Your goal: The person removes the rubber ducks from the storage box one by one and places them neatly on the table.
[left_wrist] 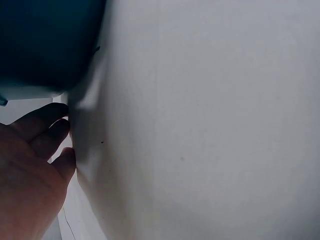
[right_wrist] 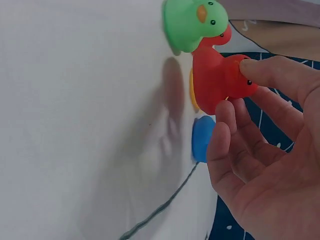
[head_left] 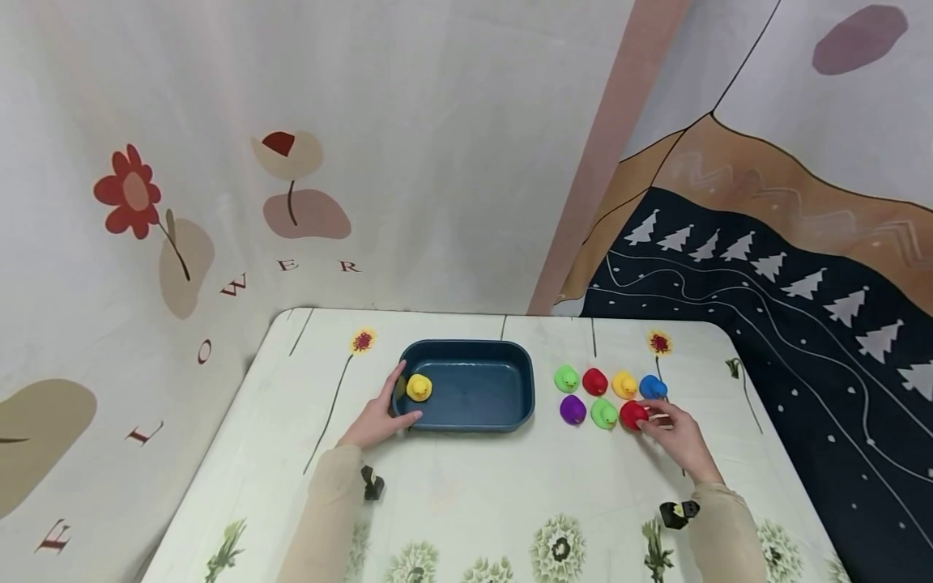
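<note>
My right hand pinches a red rubber duck between thumb and fingers, at the front right of a cluster of ducks. Beside it are a blue duck, an orange-yellow duck and a green duck. My left hand rests at the left end of a dark blue rectangular basin, fingers along its side and thumb at its front wall. Inside the basin, near that hand, sits a yellow duck. Only part of the basin shows in the left wrist view.
Further left in the cluster stand a purple duck, another green duck and another red duck. A flower-printed white cloth covers the table. Printed curtains rise behind its back edge.
</note>
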`<state>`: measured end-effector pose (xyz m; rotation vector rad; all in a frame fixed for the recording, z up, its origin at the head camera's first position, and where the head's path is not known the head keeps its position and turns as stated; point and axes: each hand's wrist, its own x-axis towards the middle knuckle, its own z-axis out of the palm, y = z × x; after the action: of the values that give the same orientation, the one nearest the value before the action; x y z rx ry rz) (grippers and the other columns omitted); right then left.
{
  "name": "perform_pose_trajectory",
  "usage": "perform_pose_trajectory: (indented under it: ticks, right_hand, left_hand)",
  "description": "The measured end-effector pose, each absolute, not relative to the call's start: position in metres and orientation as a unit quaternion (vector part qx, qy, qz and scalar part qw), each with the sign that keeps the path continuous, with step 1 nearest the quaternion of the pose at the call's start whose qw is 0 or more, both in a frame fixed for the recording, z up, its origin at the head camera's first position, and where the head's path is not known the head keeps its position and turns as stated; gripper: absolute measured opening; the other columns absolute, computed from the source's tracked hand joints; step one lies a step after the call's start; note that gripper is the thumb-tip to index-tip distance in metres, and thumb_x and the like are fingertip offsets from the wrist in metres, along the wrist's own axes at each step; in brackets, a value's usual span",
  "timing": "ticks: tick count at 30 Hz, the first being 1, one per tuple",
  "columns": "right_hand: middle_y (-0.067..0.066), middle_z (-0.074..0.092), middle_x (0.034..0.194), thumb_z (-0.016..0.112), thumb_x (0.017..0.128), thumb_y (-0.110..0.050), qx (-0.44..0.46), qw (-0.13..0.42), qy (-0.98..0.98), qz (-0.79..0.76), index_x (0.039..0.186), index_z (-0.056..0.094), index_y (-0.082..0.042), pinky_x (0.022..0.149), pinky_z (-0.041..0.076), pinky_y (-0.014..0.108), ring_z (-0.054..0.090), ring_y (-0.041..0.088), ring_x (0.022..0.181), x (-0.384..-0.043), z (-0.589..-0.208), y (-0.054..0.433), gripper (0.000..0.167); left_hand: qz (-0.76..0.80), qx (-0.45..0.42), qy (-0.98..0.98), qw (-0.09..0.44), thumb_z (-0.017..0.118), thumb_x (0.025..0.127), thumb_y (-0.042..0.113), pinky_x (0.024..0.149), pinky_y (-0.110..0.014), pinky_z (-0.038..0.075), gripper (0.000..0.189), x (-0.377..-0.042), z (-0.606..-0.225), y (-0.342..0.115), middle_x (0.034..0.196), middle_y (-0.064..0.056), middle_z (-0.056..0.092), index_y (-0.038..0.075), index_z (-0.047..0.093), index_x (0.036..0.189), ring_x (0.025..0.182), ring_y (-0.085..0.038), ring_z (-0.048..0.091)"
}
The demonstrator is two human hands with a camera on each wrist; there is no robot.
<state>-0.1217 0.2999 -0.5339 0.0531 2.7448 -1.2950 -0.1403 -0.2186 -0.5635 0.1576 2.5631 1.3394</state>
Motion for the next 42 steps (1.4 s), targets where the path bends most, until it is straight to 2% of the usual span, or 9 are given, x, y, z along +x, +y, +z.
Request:
perform_pose_trajectory:
  ticks: [4,11,21,28,35,40,42]
  right_hand:
    - [0.027,0.056,0.117,0.062,0.092,-0.004,0.027,0.064,0.9,-0.431,0.127,0.056,0.005,0.073,0.053,0.033,0.054,0.041,0.103,-0.123,-0.538,0.302,0.037]
    - [0.027,0.054,0.118,0.062,0.092,-0.004,0.043,0.076,0.896,-0.436,0.129,0.054,0.005,0.075,0.054,0.036,0.053,0.04,0.104,-0.123,-0.543,0.303,0.038]
    - [0.028,0.052,0.122,0.06,0.092,-0.001,0.06,0.076,0.892,-0.442,0.131,0.051,0.006,0.072,0.052,0.031,0.054,0.037,0.101,-0.12,-0.549,0.302,0.04]
    - [0.03,0.046,0.125,0.061,0.092,-0.003,0.064,0.08,0.89,-0.445,0.133,0.049,0.006,0.073,0.053,0.034,0.053,0.04,0.103,-0.117,-0.546,0.302,0.043]
    - [0.028,0.041,0.13,0.061,0.093,-0.004,0.052,0.049,0.895,-0.441,0.135,0.049,0.005,0.073,0.053,0.034,0.056,0.041,0.104,-0.116,-0.534,0.302,0.044]
    - [0.024,0.04,0.128,0.063,0.091,-0.009,0.05,0.009,0.897,-0.439,0.13,0.053,0.003,0.066,0.053,0.04,0.059,0.027,0.095,-0.117,-0.536,0.302,0.041]
    - [0.022,0.041,0.128,0.063,0.092,-0.013,0.047,-0.002,0.897,-0.439,0.129,0.054,0.002,0.066,0.053,0.038,0.059,0.022,0.093,-0.117,-0.537,0.3,0.041]
  left_hand:
    - [0.46,0.055,0.878,0.12,0.072,0.085,0.044,0.1,-0.06,0.034,0.096,-0.141,-0.564,-0.219,0.156,-0.021,0.019,0.038,0.006,0.155,0.116,-0.041,0.049]
    - [0.463,0.055,0.876,0.121,0.073,0.085,0.044,0.102,-0.062,0.031,0.096,-0.141,-0.564,-0.219,0.157,-0.02,0.018,0.038,0.006,0.155,0.124,-0.044,0.043]
    - [0.461,0.055,0.877,0.122,0.072,0.086,0.043,0.102,-0.062,0.031,0.096,-0.141,-0.564,-0.219,0.157,-0.021,0.018,0.038,0.005,0.155,0.125,-0.046,0.043]
    - [0.464,0.055,0.875,0.123,0.072,0.086,0.044,0.102,-0.063,0.029,0.096,-0.141,-0.565,-0.219,0.157,-0.02,0.017,0.038,0.005,0.155,0.128,-0.047,0.039]
    - [0.462,0.053,0.877,0.122,0.072,0.086,0.043,0.102,-0.063,0.03,0.096,-0.14,-0.565,-0.219,0.156,-0.021,0.018,0.039,0.005,0.155,0.126,-0.047,0.042]
    - [0.462,0.052,0.877,0.121,0.072,0.086,0.042,0.102,-0.062,0.03,0.096,-0.14,-0.564,-0.219,0.156,-0.021,0.019,0.039,0.005,0.155,0.125,-0.046,0.043]
    - [0.463,0.052,0.876,0.121,0.072,0.086,0.042,0.103,-0.063,0.029,0.096,-0.14,-0.564,-0.219,0.157,-0.021,0.018,0.038,0.005,0.155,0.127,-0.047,0.041]
